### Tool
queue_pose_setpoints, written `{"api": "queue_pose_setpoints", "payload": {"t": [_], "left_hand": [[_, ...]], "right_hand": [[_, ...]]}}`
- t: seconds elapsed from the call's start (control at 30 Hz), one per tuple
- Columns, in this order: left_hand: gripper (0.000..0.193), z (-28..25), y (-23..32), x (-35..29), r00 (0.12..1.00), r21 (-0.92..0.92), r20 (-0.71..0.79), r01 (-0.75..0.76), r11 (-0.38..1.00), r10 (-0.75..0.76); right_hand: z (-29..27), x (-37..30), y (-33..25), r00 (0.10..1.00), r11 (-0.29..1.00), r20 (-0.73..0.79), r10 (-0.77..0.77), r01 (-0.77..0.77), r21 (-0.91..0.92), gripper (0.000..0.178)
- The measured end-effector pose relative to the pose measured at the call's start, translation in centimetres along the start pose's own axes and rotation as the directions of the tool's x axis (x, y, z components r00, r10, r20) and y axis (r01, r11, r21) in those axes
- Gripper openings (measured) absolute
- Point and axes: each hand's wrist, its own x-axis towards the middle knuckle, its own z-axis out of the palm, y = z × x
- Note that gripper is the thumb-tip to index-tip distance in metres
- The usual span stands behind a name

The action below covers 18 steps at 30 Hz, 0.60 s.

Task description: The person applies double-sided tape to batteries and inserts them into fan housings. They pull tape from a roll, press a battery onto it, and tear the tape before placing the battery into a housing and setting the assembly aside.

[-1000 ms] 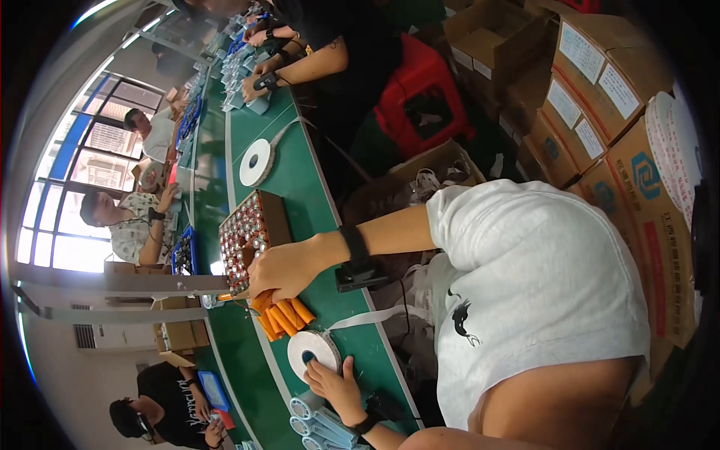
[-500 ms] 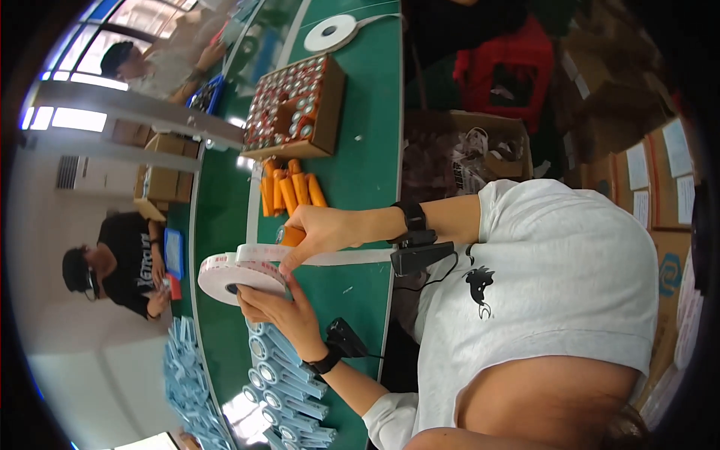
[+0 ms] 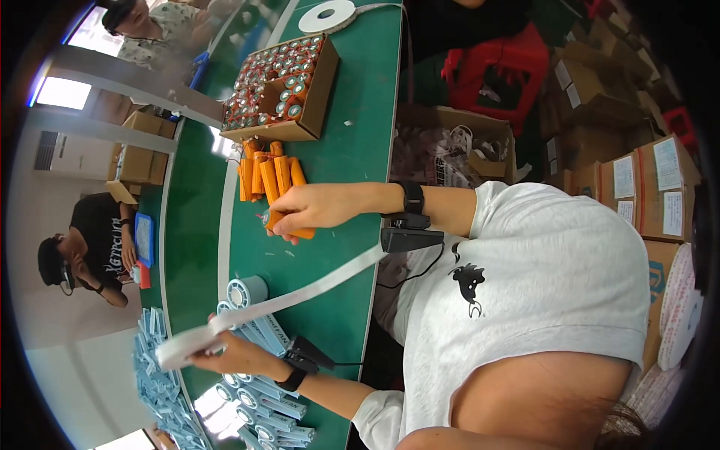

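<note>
Two hands: left hand [image 3: 244,356] has its fingers closed round a white tape roll [image 3: 184,349], held above the worktop's [image 3: 352,150] left end. The right hand [image 3: 315,210] has its fingers closed on an orange cell [image 3: 296,232], pressed low to the worktop midway along.
Tape strip [image 3: 322,281]: flat, white, papery ribbon, drawn taut from the roll toward the near edge; where it ends is hidden.
Risk, strip: likely to twist or stick to itself if tension slackens, since it spans free air.
Risk, held cell: a smooth round cylinder could roll from the fingers toward the near edge, as nothing blocks it.
Blue packs [image 3: 262,390]: flat, glossy wrapped bundles, heaped under the left hand; a dropped roll would scatter them.
Grey-blue spool [image 3: 247,289]: small, upright, hollow-cored, just beyond the strip.
Orange cells, loose [image 3: 266,176]: several smooth cylinders lying side by side, touching, just beyond the right hand; a nudge could send them rolling.
Cardboard box [image 3: 315,90]: brown, open-topped, packed with upright cells [image 3: 274,75] showing round metallic ends.
Far roll [image 3: 326,15]: flat white ring at the worktop's far end.
</note>
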Motion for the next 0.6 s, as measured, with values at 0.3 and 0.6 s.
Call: {"api": "queue_pose_setpoints", "payload": {"t": [0.3, 0.6], "left_hand": [[0.063, 3.0, 3.8, -4.6, 0.931, 0.05, 0.331, -0.183, 0.982, 0.156], [0.07, 3.5, 3.2, -5.2, 0.922, 0.078, 0.365, -0.172, 0.982, 0.132]], "right_hand": [[-0.6, 2.3, -3.0, 0.884, 0.978, -0.445, -0.143, 0.056, -0.203, 0.026], [-2.6, 1.3, 0.0, 0.931, 0.835, -0.27, -0.244, 0.06, -0.547, 0.031]]}}
